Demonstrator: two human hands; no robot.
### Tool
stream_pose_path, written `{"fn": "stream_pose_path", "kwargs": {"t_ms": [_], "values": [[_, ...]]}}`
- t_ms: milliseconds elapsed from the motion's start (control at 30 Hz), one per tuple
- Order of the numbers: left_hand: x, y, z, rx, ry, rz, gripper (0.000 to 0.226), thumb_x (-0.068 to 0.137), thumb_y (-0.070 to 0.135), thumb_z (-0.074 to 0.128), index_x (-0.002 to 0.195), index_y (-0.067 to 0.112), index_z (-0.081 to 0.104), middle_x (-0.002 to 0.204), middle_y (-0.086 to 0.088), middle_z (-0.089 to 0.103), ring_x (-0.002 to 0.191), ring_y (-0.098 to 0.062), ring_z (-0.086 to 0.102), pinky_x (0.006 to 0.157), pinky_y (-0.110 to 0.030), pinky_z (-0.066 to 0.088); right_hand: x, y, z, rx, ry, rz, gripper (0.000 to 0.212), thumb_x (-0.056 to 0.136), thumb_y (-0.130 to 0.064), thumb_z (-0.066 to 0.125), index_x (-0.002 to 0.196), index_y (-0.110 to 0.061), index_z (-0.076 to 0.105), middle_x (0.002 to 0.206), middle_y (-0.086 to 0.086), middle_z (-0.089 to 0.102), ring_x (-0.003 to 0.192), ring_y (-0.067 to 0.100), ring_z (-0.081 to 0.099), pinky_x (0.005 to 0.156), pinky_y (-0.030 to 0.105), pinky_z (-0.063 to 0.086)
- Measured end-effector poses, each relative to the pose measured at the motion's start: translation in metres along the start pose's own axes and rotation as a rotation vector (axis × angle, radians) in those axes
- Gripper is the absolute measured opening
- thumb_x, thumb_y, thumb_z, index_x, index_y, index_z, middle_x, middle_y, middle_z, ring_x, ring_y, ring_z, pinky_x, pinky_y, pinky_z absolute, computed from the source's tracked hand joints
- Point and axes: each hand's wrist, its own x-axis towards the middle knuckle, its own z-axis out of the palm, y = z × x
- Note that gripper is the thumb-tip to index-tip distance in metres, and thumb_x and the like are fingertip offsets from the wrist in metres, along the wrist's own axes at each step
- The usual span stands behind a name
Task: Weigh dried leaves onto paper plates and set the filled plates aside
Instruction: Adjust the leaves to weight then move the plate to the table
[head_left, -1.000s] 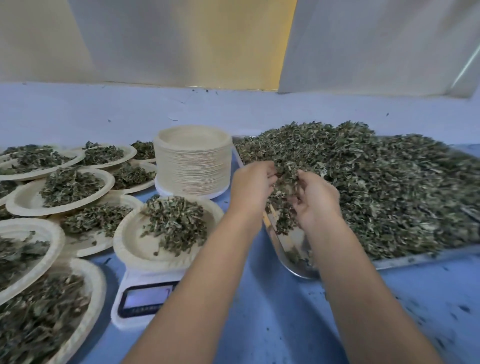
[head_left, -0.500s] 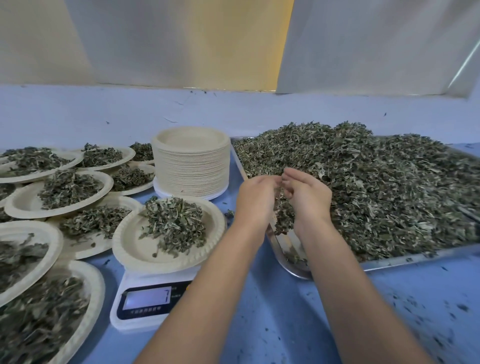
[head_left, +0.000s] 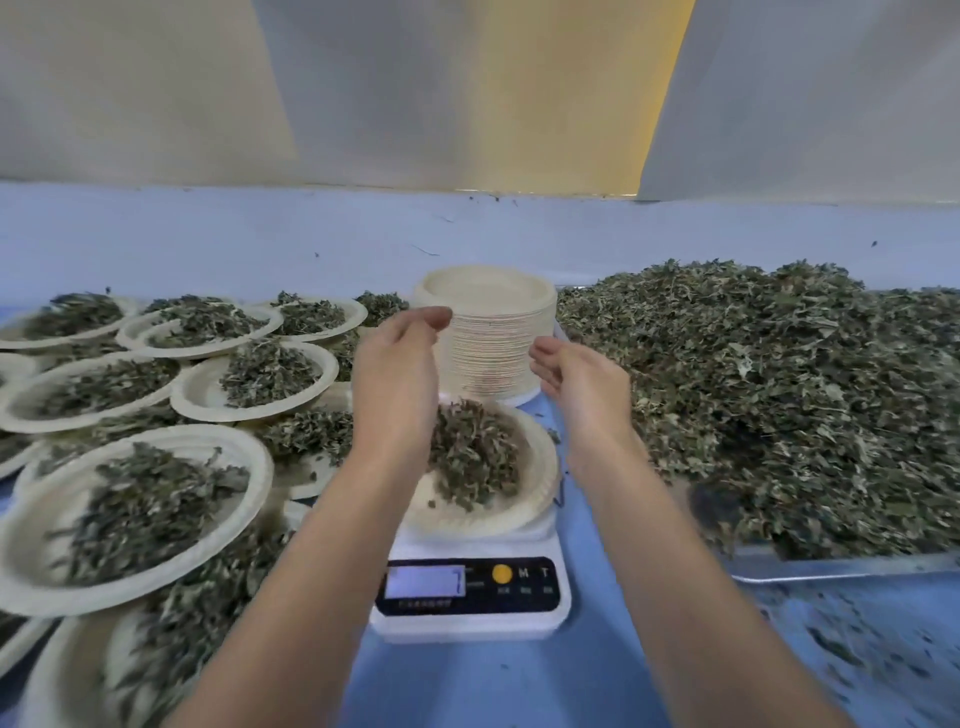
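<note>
A paper plate (head_left: 535, 483) with a heap of dried leaves (head_left: 472, 457) sits on a white digital scale (head_left: 470, 597) in the middle. My left hand (head_left: 397, 374) and my right hand (head_left: 576, 382) hover above that plate, palms facing each other, fingers relaxed and spread apart, with nothing visibly held. A large metal tray (head_left: 831, 566) piled with loose dried leaves (head_left: 779, 395) lies to the right. A tall stack of unused paper plates (head_left: 488, 332) stands just behind the scale.
Several filled paper plates (head_left: 130, 509) crowd the left side of the blue table (head_left: 519, 686), some overlapping. Leaf crumbs are scattered on the table at the lower right. A pale wall runs along the back.
Both hands left the tray with a scoop of leaves, moved left over the plate on the scale and opened. The view has shifted left, and the heap on the plate looks bigger.
</note>
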Motion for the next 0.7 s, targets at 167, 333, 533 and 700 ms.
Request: {"fn": "stream_pose_path", "kwargs": {"t_ms": [167,333,533,700], "values": [[0.008,-0.016,-0.042,0.052,0.07,-0.113,0.031,0.094,0.009,0.039,0.107,0.025,0.062,0.116,0.01,0.063,0.105,-0.002,0.054,0.078,-0.017,0.035,-0.01,0.012,0.002,-0.192,-0.016,-0.045,0.028,0.091,-0.009,0.049,0.104,-0.019,0.071,0.108,-0.005,0.069,0.106,0.012,0.061,0.102,0.034,0.045],[0.0,-0.037,-0.045,0.117,0.071,-0.197,0.035,0.094,0.011,0.041,0.124,0.021,0.057,0.113,0.01,0.055,0.105,-0.007,0.046,0.079,-0.021,0.032,-0.012,0.019,-0.004,-0.334,-0.011,-0.065,0.03,0.091,-0.008,0.048,0.108,-0.016,0.071,0.112,-0.005,0.068,0.109,0.012,0.059,0.104,0.037,0.043],[-0.002,-0.042,-0.036,0.114,0.044,-0.27,0.037,0.094,0.009,0.04,0.128,0.015,0.055,0.115,0.004,0.057,0.099,-0.01,0.049,0.081,-0.027,0.033,-0.01,0.025,-0.006,-0.354,-0.061,-0.06,0.03,0.091,-0.009,0.049,0.108,-0.02,0.071,0.111,-0.008,0.067,0.095,0.002,0.058,0.08,0.019,0.044],[0.002,-0.041,-0.038,0.066,0.072,-0.276,0.035,0.094,0.008,0.042,0.124,0.016,0.058,0.094,0.01,0.058,0.078,-0.001,0.05,0.065,-0.02,0.039,-0.012,0.021,-0.003,-0.29,-0.068,-0.046,0.029,0.089,-0.003,0.051,0.102,-0.021,0.07,0.103,-0.009,0.067,0.093,0.004,0.059,0.083,0.02,0.046]]}}
